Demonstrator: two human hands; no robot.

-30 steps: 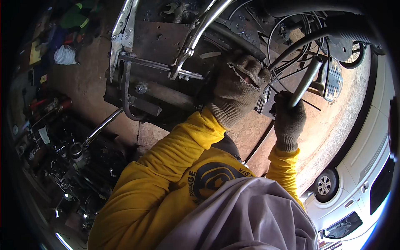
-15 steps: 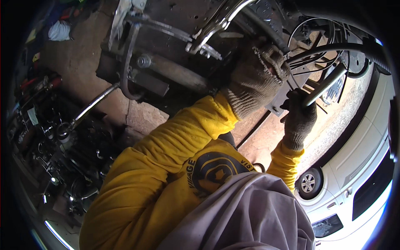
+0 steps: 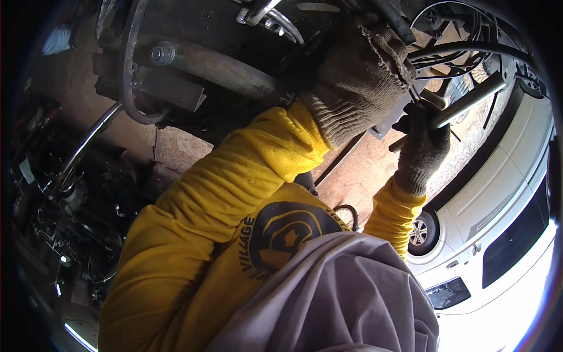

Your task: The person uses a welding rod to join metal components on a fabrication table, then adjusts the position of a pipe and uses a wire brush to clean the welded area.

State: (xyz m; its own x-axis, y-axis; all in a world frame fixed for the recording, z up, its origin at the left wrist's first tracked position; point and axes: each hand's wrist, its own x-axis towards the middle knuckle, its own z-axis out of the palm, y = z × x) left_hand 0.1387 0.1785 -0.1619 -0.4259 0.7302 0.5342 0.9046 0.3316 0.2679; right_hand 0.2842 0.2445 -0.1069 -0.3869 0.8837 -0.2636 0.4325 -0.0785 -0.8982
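My left hand (image 3: 360, 82), in a worn brown knit glove, is closed beside the dark metal frame, its back turned up. Its fingers curl away, so what they grip is hidden. A thin rod (image 3: 414, 94) shows between the two hands. My right hand (image 3: 423, 144), in a similar dark glove, is wrapped around a grey metal pipe (image 3: 472, 100), which slants up to the right. A short end pokes out on the other side of the fist. Just beyond the right hand, another metal piece crosses near the pipe; its kind is unclear.
Left of my hands lies a thick rusty tube (image 3: 226, 67) with a bolt end and a curved bar (image 3: 127, 64). Black cables (image 3: 469, 50) loop at the upper right. Dark machine parts (image 3: 88, 217) crowd the left; a white vehicle (image 3: 498, 205) stands at the right.
The view has shifted, so the frame and tube sit farther up and left. The pipe in my right hand has tilted flatter and swung up, with the hand slightly nearer my left hand.
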